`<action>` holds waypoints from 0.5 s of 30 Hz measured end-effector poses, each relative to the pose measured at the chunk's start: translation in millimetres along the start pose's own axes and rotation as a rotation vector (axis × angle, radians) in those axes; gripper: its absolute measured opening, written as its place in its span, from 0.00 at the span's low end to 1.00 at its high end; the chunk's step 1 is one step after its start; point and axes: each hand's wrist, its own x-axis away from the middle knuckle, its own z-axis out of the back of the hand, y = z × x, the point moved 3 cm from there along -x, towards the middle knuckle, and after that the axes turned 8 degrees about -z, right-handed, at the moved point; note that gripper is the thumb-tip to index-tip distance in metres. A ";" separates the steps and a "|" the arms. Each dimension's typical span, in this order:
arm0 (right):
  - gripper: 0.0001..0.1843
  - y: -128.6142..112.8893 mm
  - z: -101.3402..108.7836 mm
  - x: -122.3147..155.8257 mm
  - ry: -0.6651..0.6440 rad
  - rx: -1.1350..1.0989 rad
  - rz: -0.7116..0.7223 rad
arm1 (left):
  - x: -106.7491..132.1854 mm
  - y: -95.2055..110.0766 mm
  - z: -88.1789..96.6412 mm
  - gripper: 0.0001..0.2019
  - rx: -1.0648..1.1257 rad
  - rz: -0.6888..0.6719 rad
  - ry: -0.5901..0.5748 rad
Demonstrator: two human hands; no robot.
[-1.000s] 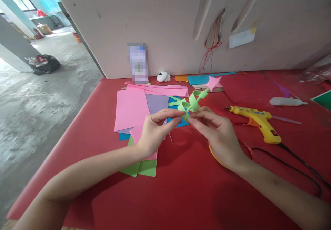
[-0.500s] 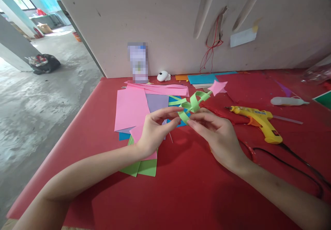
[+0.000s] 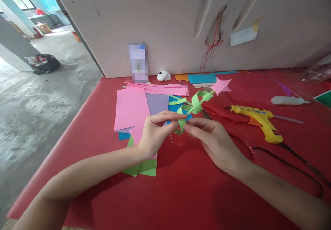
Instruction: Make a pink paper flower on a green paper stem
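Between my hands is a thin green stem with a green paper strip coiled around it in loose loops. A pink paper star tops the stem, tilted up to the right. My left hand is closed, pinching the stem's lower part between thumb and fingers. My right hand is closed too, its thumb and fingertips on the lower loop of the green strip. The stem's lower end is hidden behind my fingers.
Pink paper sheets, a purple sheet and green sheets lie left. A yellow glue gun with its black cable, and a white bottle, lie right. A phone leans on the wall beside a white round object.
The star and upper coil have shifted slightly right. My right hand has moved a little left and down, and the lower loop now hangs lower between my hands.
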 end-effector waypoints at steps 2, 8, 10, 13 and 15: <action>0.09 1.1 -1.4 -1.0 -0.031 -0.017 -0.032 | 0.5 -1.0 0.4 0.17 0.010 0.005 0.001; 0.13 2.4 -5.7 -2.1 -0.071 -0.033 -0.077 | 0.4 -5.5 1.6 0.17 0.051 0.017 0.009; 0.14 1.8 -5.0 -1.8 -0.064 -0.001 -0.070 | -0.6 -6.8 2.1 0.15 0.068 0.028 0.013; 0.22 -5.1 -0.5 -0.5 -0.040 0.085 -0.064 | -3.1 -6.2 3.8 0.12 0.064 0.012 0.040; 0.25 -14.5 4.2 1.4 -0.016 0.185 -0.047 | -4.4 -4.4 4.8 0.11 0.043 0.001 0.061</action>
